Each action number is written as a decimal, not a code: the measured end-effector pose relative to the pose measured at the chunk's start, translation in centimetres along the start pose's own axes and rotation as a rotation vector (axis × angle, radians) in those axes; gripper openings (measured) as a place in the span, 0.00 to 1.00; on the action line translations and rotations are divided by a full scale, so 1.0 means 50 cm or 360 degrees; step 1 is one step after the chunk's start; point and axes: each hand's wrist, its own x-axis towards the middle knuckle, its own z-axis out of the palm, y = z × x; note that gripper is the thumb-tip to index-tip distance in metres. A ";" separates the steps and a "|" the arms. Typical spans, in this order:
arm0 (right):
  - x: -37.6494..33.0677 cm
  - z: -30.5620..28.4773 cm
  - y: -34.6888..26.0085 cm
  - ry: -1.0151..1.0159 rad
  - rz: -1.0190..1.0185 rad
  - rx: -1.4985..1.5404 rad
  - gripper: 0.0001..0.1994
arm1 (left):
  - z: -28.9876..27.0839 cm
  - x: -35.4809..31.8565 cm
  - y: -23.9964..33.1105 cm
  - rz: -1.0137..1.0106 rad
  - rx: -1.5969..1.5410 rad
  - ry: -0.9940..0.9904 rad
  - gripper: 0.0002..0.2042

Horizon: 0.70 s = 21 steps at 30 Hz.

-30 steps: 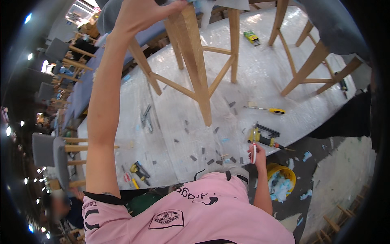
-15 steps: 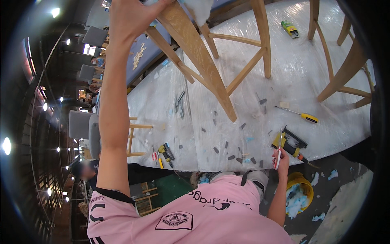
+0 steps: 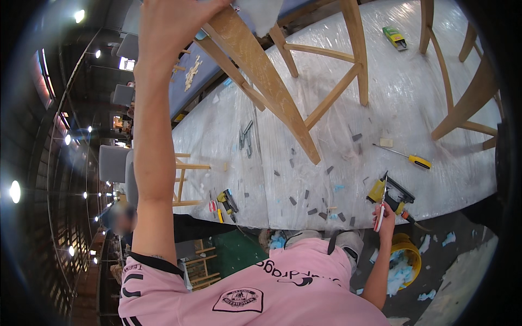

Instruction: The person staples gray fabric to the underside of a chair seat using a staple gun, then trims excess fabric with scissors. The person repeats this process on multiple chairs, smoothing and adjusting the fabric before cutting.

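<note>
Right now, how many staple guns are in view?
2. One staple gun lies just beyond the right hand; the other lies near the left end of the plastic-wrapped table's near edge. More could be hidden.

Left arm (image 3: 155, 146) stretched far forward — right arm (image 3: 380, 271) lower, its fingers (image 3: 377, 213) curled.

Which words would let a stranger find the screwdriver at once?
On the right half of the plastic-covered table lies a yellow-and-black gun-shaped tool. Just beyond it, beside a small pale block, is the screwdriver. Its thin metal shaft and yellow handle set it apart from both.
</note>
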 end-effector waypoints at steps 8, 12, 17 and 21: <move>0.010 0.012 -0.005 -0.0016 0.0017 0.0066 0.25 | -0.008 0.053 0.032 -0.0251 0.0144 -0.0182 0.27; 0.005 0.024 -0.003 -0.0026 0.0018 0.0072 0.24 | -0.010 0.054 0.027 -0.0275 0.0126 -0.0195 0.27; 0.006 0.023 -0.003 -0.0035 -0.0007 0.0120 0.25 | -0.013 0.053 0.016 -0.0259 0.0129 -0.0249 0.28; -0.014 0.019 -0.051 0.0073 -0.0087 -0.0019 0.24 | -0.066 0.026 -0.009 -0.0086 -0.0201 -0.0419 0.37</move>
